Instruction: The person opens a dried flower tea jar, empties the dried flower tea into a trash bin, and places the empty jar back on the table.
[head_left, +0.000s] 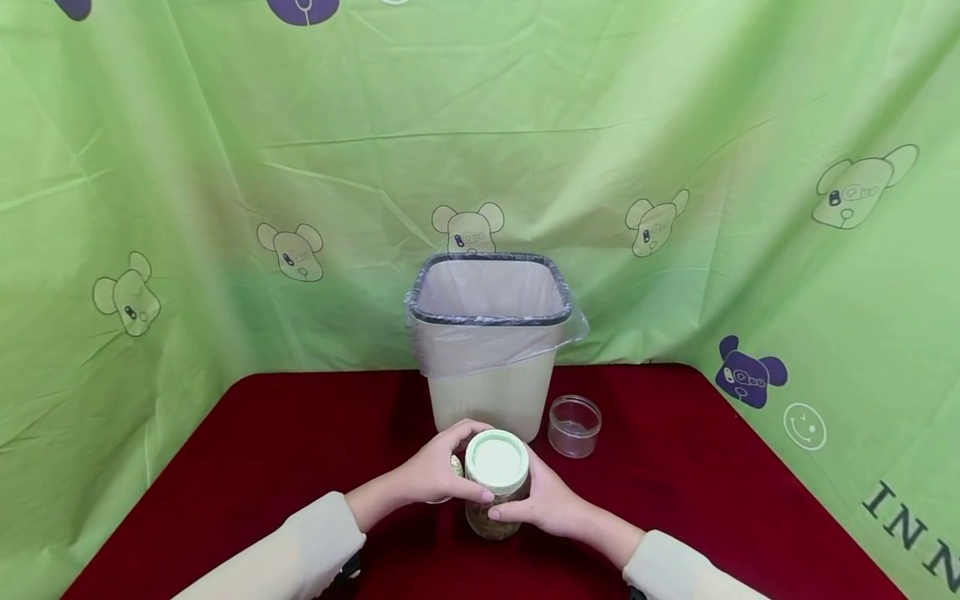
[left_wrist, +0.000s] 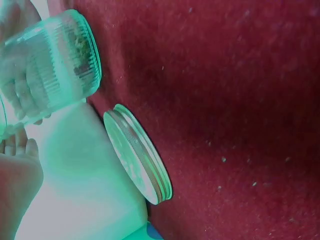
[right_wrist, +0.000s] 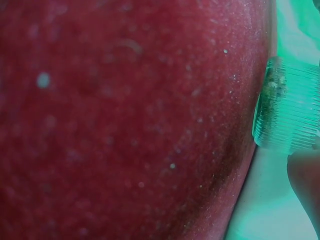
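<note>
Both hands hold an upright ribbed clear jar (head_left: 495,527) with a pale green-white lid (head_left: 497,461) on top. My left hand (head_left: 431,471) grips its left side, thumb across the front. From the right, my right hand (head_left: 553,500) grips it with the thumb also in front. Dark bits lie at the bottom of the jar (left_wrist: 60,60) in the left wrist view. Beside it on the cloth lies a round, shallow lid-like piece (left_wrist: 137,154), mostly hidden behind my left hand in the head view. In the right wrist view, the jar (right_wrist: 287,107) shows only partly.
A light bin (head_left: 487,392) with a clear plastic liner stands just behind the hands. Right of it sits a small clear round container (head_left: 574,427). A dark red cloth (head_left: 300,450) covers the table, with green printed curtains (head_left: 525,100) around it.
</note>
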